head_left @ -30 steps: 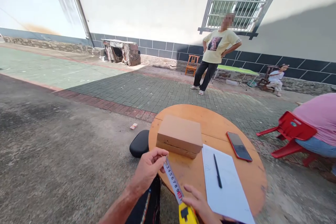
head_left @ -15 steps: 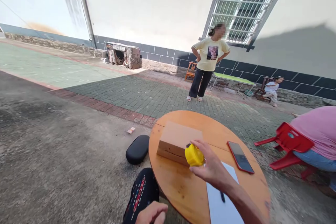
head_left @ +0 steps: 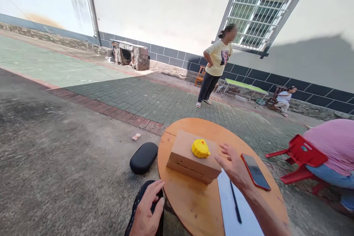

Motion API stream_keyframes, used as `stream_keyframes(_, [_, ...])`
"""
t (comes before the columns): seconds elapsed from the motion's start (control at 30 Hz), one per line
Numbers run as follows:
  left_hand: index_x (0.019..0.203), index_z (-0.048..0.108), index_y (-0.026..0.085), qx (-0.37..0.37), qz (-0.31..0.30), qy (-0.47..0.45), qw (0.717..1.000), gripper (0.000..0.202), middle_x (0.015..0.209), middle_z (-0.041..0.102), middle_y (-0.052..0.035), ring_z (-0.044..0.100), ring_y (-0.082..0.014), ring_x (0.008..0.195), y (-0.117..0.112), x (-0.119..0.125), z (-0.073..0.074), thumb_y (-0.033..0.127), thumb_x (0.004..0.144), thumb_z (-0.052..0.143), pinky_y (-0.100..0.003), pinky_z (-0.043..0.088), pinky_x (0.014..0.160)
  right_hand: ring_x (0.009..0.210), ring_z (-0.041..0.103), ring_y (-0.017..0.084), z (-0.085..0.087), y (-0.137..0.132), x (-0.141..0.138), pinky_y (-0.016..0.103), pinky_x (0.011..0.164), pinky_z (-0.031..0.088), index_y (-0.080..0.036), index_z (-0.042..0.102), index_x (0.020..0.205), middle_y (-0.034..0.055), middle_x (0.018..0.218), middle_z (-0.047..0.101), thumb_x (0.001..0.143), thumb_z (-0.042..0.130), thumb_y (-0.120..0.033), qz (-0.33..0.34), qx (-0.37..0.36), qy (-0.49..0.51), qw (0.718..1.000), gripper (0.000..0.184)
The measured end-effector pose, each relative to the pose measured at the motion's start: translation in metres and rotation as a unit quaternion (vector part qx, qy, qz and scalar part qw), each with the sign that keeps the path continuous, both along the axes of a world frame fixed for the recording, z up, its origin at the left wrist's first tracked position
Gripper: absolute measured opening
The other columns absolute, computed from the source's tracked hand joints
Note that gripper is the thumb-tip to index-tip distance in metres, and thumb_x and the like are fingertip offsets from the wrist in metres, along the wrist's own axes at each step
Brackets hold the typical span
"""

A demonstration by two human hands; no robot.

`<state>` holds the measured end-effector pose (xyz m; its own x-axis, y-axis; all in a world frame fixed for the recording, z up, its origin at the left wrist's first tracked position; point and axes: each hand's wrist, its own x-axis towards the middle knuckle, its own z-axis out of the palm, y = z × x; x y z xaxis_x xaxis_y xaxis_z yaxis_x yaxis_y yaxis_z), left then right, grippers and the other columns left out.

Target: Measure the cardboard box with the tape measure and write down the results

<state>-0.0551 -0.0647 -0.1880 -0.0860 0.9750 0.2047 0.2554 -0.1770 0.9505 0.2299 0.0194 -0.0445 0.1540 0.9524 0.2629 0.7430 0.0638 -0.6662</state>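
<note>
A yellow tape measure [head_left: 200, 148] lies on top of a brown cardboard box [head_left: 190, 159] on the round wooden table [head_left: 188, 199]. My right hand [head_left: 234, 166] hovers open just right of the box, fingers spread, holding nothing. My left hand [head_left: 146, 212] rests flat on my knee below the table's left edge, fingers apart. A white sheet of paper [head_left: 229, 210] with a black pen [head_left: 235, 202] on it lies under my right forearm. A red-cased phone [head_left: 256, 172] lies to the right of my hand.
A black stool seat [head_left: 143, 157] stands left of the table. A person in pink [head_left: 332, 151] sits on a red plastic chair [head_left: 300, 155] at the right. A person in a yellow shirt [head_left: 214, 66] stands on the paving beyond; a child [head_left: 283, 97] sits by a green table [head_left: 245, 84].
The tape was retracted and my right hand set the yellow tape measure on top of the box, then let go. My left hand dropped to my knee.
</note>
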Motion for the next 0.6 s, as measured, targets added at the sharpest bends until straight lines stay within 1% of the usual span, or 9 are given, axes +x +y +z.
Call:
stream_keyframes(0.1, [0.138, 0.045, 0.021, 0.017, 0.023, 0.043, 0.999, 0.053, 0.146, 0.042, -0.0114, 0.039, -0.0261, 0.135, 0.035, 0.006, 0.016, 0.032, 0.086, 0.048, -0.043, 0.04, 0.107, 0.113, 0.06, 0.032, -0.015, -0.025, 0.011, 0.046, 0.089, 0.05, -0.013, 0.053, 0.125, 0.0201, 0.135, 0.052, 0.074, 0.061, -0.054, -0.063, -0.065, 0.103, 0.991, 0.066])
stream_keyframes(0.13, [0.142, 0.04, 0.019, 0.017, 0.021, 0.048, 0.998, 0.058, 0.148, 0.039, -0.0124, 0.036, -0.0261, 0.137, 0.045, 0.012, 0.018, 0.03, 0.086, 0.048, -0.046, 0.035, 0.111, 0.11, 0.061, 0.032, -0.02, -0.031, 0.01, 0.045, 0.088, 0.05, -0.013, 0.052, 0.126, 0.0201, 0.133, 0.055, 0.074, 0.062, -0.054, -0.061, -0.089, 0.139, 0.984, 0.068])
stream_keyframes(0.2, [0.145, 0.033, 0.016, 0.011, 0.009, 0.057, 0.998, 0.064, 0.148, 0.038, -0.015, 0.032, -0.0268, 0.14, 0.061, 0.026, 0.019, 0.028, 0.084, 0.048, -0.048, 0.028, 0.115, 0.105, 0.064, 0.03, -0.031, -0.038, 0.004, 0.043, 0.089, 0.051, -0.015, 0.053, 0.127, 0.0166, 0.129, 0.06, 0.076, 0.063, -0.052, -0.024, -0.11, 0.197, 0.974, 0.063])
stream_keyframes(0.27, [0.145, 0.032, 0.013, 0.005, 0.005, 0.072, 0.997, 0.066, 0.147, 0.039, -0.0171, 0.03, -0.0286, 0.141, 0.074, 0.04, 0.017, 0.027, 0.083, 0.049, -0.049, 0.024, 0.116, 0.103, 0.065, 0.028, -0.039, -0.036, -0.004, 0.041, 0.09, 0.051, -0.017, 0.055, 0.126, 0.0122, 0.123, 0.065, 0.078, 0.062, -0.049, 0.009, -0.1, 0.231, 0.968, 0.058])
stream_keyframes(0.37, [0.145, 0.031, 0.013, 0.006, 0.012, 0.085, 0.996, 0.067, 0.146, 0.039, -0.0175, 0.028, -0.03, 0.141, 0.091, 0.053, 0.016, 0.027, 0.082, 0.051, -0.05, 0.024, 0.116, 0.108, 0.063, 0.028, -0.046, -0.021, -0.012, 0.04, 0.092, 0.049, -0.016, 0.054, 0.127, 0.0113, 0.121, 0.066, 0.076, 0.064, -0.048, 0.005, -0.084, 0.252, 0.964, 0.062])
stream_keyframes(0.43, [0.146, 0.03, 0.014, 0.007, 0.009, 0.086, 0.996, 0.068, 0.147, 0.039, -0.0167, 0.03, -0.0294, 0.141, 0.101, 0.055, 0.017, 0.027, 0.082, 0.051, -0.049, 0.025, 0.116, 0.112, 0.061, 0.028, -0.048, -0.012, -0.01, 0.04, 0.093, 0.049, -0.014, 0.052, 0.13, 0.0144, 0.126, 0.062, 0.073, 0.064, -0.05, -0.009, -0.092, 0.268, 0.959, 0.069])
stream_keyframes(0.5, [0.145, 0.03, 0.014, 0.008, 0.02, 0.088, 0.996, 0.068, 0.148, 0.037, -0.0166, 0.03, -0.0296, 0.141, 0.108, 0.051, 0.018, 0.028, 0.082, 0.051, -0.049, 0.024, 0.116, 0.117, 0.058, 0.03, -0.044, -0.011, 0.001, 0.04, 0.094, 0.048, -0.012, 0.046, 0.134, 0.0193, 0.135, 0.054, 0.07, 0.066, -0.052, -0.033, -0.093, 0.282, 0.954, 0.078])
stream_keyframes(0.57, [0.145, 0.031, 0.013, 0.019, 0.044, 0.091, 0.995, 0.067, 0.149, 0.037, -0.0172, 0.03, -0.0301, 0.141, 0.108, 0.04, 0.013, 0.03, 0.083, 0.05, -0.049, 0.026, 0.116, 0.122, 0.055, 0.032, -0.036, -0.023, 0.027, 0.041, 0.095, 0.048, -0.013, 0.039, 0.14, 0.0219, 0.143, 0.044, 0.07, 0.068, -0.052, -0.069, -0.06, 0.299, 0.95, 0.086])
stream_keyframes(0.6, [0.144, 0.031, 0.013, 0.025, 0.059, 0.092, 0.994, 0.067, 0.148, 0.037, -0.0173, 0.032, -0.0303, 0.14, 0.104, 0.032, 0.008, 0.033, 0.083, 0.05, -0.049, 0.029, 0.115, 0.124, 0.053, 0.032, -0.031, -0.034, 0.048, 0.042, 0.095, 0.048, -0.017, 0.035, 0.143, 0.0208, 0.146, 0.041, 0.071, 0.069, -0.051, -0.092, -0.019, 0.313, 0.945, 0.087])
